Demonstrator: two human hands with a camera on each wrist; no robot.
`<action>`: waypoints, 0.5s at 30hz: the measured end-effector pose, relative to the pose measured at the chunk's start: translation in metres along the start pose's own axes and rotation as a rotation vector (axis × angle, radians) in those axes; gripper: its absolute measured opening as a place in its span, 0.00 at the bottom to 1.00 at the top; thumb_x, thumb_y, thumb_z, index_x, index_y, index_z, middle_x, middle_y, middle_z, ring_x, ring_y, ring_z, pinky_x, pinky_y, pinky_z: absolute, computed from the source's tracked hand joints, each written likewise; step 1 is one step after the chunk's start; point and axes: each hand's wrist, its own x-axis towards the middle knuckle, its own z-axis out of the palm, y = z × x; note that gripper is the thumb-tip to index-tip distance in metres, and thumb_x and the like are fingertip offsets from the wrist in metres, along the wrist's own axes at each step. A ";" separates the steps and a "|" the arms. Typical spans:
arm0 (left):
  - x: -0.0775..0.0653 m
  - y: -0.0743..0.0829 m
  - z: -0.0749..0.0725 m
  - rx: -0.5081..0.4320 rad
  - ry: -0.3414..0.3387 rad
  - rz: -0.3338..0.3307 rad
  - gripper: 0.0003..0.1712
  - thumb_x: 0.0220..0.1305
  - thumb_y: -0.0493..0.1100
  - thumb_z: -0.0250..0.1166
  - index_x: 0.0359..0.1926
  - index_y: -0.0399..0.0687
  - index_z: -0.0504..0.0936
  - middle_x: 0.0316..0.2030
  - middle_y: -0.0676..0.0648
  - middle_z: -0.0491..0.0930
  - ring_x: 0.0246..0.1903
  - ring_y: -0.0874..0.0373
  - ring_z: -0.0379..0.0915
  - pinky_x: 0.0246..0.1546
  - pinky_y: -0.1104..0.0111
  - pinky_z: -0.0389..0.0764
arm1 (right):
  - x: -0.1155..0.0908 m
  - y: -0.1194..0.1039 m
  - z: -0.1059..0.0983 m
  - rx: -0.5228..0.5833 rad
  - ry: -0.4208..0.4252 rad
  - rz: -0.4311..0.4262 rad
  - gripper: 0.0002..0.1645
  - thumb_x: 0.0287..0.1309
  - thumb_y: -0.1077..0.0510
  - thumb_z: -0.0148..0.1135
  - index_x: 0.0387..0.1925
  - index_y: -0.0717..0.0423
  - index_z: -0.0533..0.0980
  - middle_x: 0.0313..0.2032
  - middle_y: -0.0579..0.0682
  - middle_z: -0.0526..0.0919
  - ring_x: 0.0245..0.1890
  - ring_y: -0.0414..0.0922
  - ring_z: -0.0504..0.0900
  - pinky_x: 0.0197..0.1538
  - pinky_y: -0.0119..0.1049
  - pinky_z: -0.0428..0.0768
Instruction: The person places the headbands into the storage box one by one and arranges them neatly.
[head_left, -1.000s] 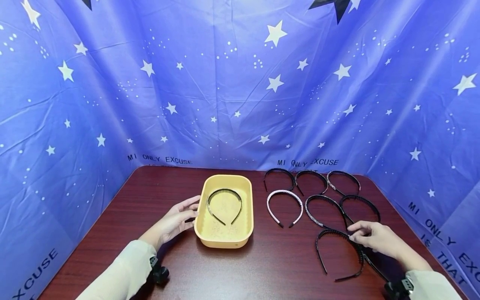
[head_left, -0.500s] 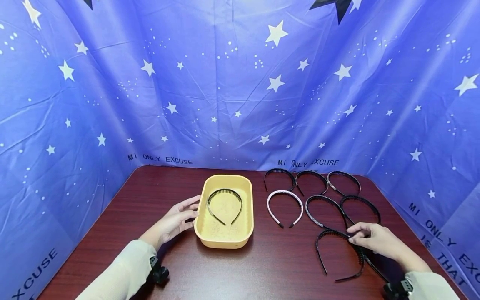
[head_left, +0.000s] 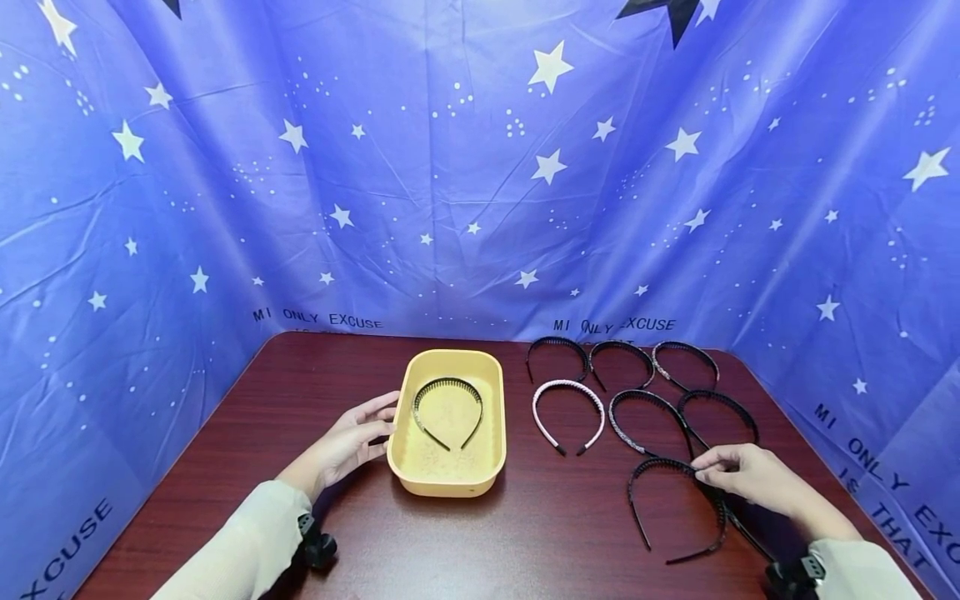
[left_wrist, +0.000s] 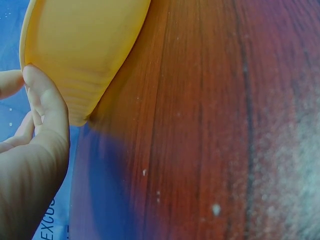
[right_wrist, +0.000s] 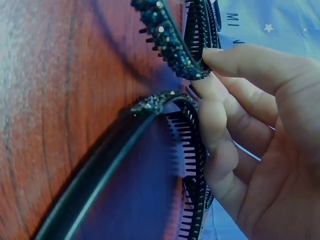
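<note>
My left hand rests with loosely extended fingers against the left side of a yellow plastic tub. In the left wrist view, its fingertips touch the tub's wall near the rim. Inside the tub lies a black toothed headband. My right hand pinches the top of a black toothed headband at the table's front right. The right wrist view shows glittering stones on that band, with thumb and finger at its edge. Another dark headband passes beneath the hand, partly hidden.
Farther back on the right lie a pale pink headband and several black ones, including one with glitter, close together. The dark red wooden table meets a blue star-patterned cloth at the back and sides.
My right thumb and finger have drawn slightly closer together on the headband. The left hand and the tub have stayed in place.
</note>
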 end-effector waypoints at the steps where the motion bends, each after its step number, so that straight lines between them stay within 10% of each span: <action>1: 0.000 0.000 0.000 0.000 0.000 0.000 0.39 0.68 0.28 0.55 0.78 0.39 0.53 0.65 0.32 0.64 0.52 0.54 0.75 0.52 0.61 0.80 | 0.000 0.000 0.000 0.004 -0.004 -0.001 0.14 0.61 0.48 0.68 0.43 0.52 0.84 0.30 0.45 0.81 0.18 0.36 0.69 0.20 0.34 0.73; 15: -0.001 0.001 0.001 0.001 -0.006 -0.001 0.40 0.68 0.29 0.56 0.78 0.39 0.52 0.67 0.30 0.61 0.53 0.53 0.75 0.52 0.60 0.79 | -0.004 -0.006 -0.006 0.039 -0.037 -0.004 0.16 0.65 0.50 0.66 0.46 0.57 0.83 0.30 0.50 0.81 0.28 0.41 0.79 0.26 0.38 0.80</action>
